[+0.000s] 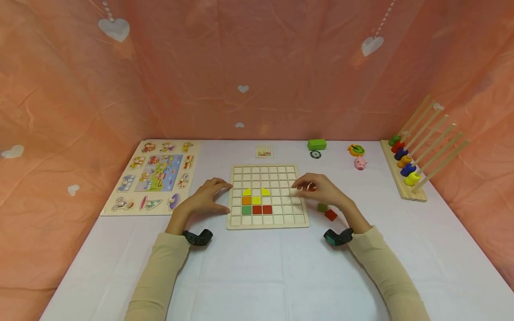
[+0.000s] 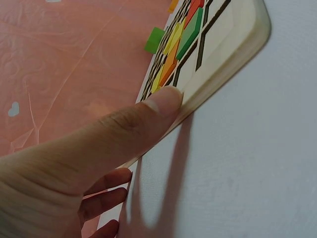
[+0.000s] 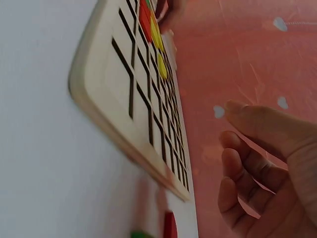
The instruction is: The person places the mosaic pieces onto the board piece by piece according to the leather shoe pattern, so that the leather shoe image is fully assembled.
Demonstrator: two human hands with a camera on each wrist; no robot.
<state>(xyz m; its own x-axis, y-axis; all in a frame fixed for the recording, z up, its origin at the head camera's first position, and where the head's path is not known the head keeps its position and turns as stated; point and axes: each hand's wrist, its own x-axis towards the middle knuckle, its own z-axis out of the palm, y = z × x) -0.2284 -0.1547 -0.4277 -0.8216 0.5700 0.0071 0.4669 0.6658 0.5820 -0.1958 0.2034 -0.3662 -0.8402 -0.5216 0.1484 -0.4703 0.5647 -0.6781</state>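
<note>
A wooden grid board lies at the centre of the white table, holding yellow, orange, green and red tiles. My left hand rests at the board's left edge; in the left wrist view its thumb presses on the board's rim, the other fingers loosely curled and holding nothing. My right hand hovers over the board's right edge, with relaxed fingers and nothing between them. A loose green block and a red block lie just right of the board.
A picture puzzle board lies at the left. Behind the grid board are a small pattern card, a green block, a pink pig and a round toy. A rod rack with coloured beads stands on the right.
</note>
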